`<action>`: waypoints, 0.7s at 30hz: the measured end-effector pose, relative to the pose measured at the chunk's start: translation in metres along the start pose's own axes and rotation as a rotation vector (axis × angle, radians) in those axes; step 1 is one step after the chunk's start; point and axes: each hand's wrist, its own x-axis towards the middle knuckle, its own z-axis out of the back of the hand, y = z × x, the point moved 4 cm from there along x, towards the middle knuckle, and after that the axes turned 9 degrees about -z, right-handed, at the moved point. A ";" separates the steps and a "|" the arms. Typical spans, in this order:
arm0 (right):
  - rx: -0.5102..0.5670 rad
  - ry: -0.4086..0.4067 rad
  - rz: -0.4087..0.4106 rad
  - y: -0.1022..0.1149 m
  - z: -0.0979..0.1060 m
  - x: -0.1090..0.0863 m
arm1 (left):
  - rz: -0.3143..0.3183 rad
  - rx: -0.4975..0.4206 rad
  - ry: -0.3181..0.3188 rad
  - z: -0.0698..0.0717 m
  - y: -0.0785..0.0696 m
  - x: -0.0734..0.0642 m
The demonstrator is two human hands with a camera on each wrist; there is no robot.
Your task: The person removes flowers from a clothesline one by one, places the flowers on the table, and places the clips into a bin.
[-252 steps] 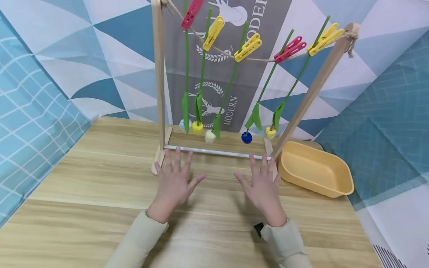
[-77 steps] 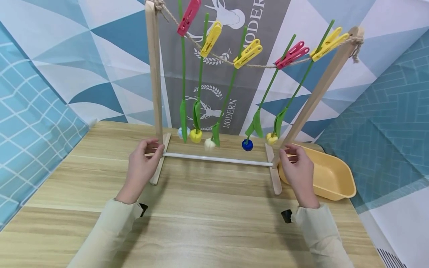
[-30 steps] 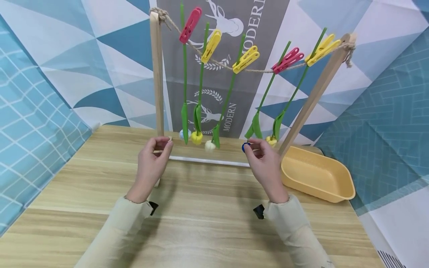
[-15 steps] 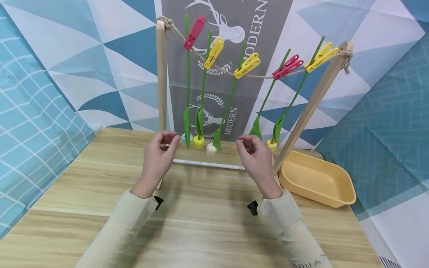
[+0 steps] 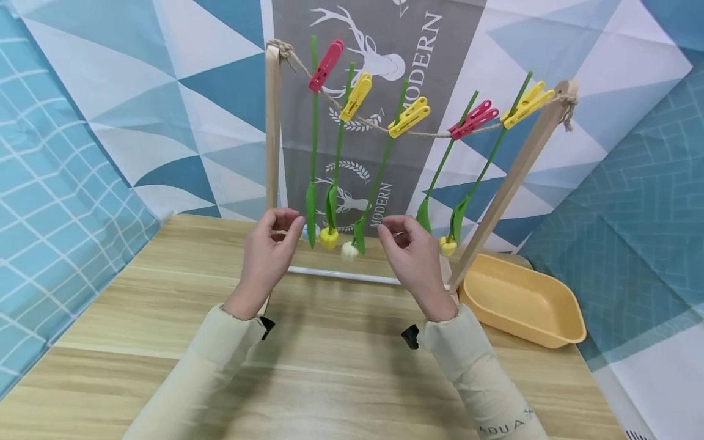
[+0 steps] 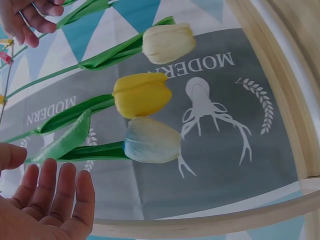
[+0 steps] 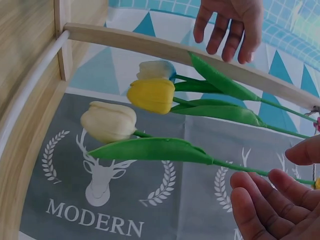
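My left hand (image 5: 266, 250) hovers in front of the left wooden post, fingers loosely bent and nothing between them. Close to its fingertips hangs a white-and-blue tulip (image 6: 152, 140), partly covered in the head view. Beside that hang a yellow tulip (image 5: 329, 238) and a cream tulip (image 5: 349, 252), heads down. My right hand (image 5: 411, 253), also empty with loosely bent fingers, is right of the cream one and hides the head of another tulip. A pale yellow tulip (image 5: 448, 246) hangs farther right. Red clothespins (image 5: 474, 120) and yellow clothespins (image 5: 409, 117) hold the stems on a twine (image 5: 429, 134).
The twine is tied between a left wooden post (image 5: 273, 128) and a leaning right post (image 5: 514, 189), with a white rod (image 5: 346, 275) low between them. An orange-yellow basin (image 5: 522, 299) stands at right on the wood-grain table (image 5: 324, 379). Patterned cloth (image 5: 220, 79) hangs behind.
Both hands, first spread flat over the table, went out to the posts and have since come inward. The right hand now covers the dark blue tulip. The head view has tilted upward.
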 end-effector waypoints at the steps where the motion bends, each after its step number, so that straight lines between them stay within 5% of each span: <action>1: -0.004 0.005 0.000 0.002 0.000 0.001 | -0.001 -0.002 0.001 0.000 -0.001 0.001; 8: -0.002 0.042 -0.015 0.015 -0.003 0.005 | -0.018 -0.018 -0.008 -0.002 -0.009 0.010; 21: 0.022 0.050 0.103 0.045 -0.006 0.014 | -0.072 -0.089 -0.048 -0.003 -0.027 0.025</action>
